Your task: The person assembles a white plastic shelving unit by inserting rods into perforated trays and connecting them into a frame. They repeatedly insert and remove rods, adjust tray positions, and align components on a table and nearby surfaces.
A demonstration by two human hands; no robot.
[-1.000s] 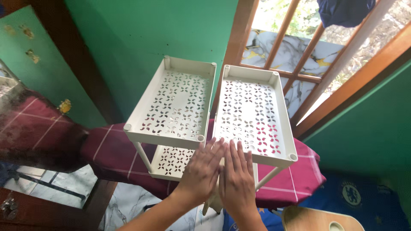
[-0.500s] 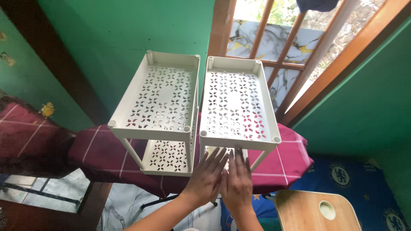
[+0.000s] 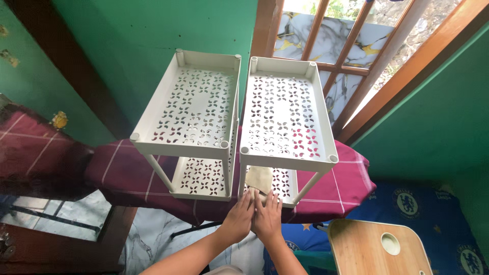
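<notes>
Left fingers (image 3: pixel 248 197): stretched out flat and open, gripping nothing, the tips near the front edge of the lower tier of the right rack.
Right fingers (image 3: pixel 271 199): also flat and open, close beside the left ones, pointing to a beige cloth.
Left hand (image 3: pixel 238 219): lies touching the right hand (image 3: pixel 267 221), both in front of the right rack.
Beige cloth (image 3: pixel 259 178): a small folded piece on the lower tier of the right rack, just beyond the fingertips; I cannot tell if they touch it.
Right rack (image 3: pixel 285 114): white plastic, two tiers with cut-out flower pattern, standing upright.
Left rack (image 3: pixel 191 107): same kind, just beside the right one, the top tiers almost touching.
Ironing board (image 3: pixel 346 178): covered with dark red checked fabric, carries both racks.
Wooden tray table (image 3: pixel 372 249): low at the right, with a round hole.
Blue bedding (image 3: pixel 433 209): under the tray table.
Window (image 3: pixel 336 46): wooden bars, behind the racks, between green walls (image 3: pixel 127 40).
</notes>
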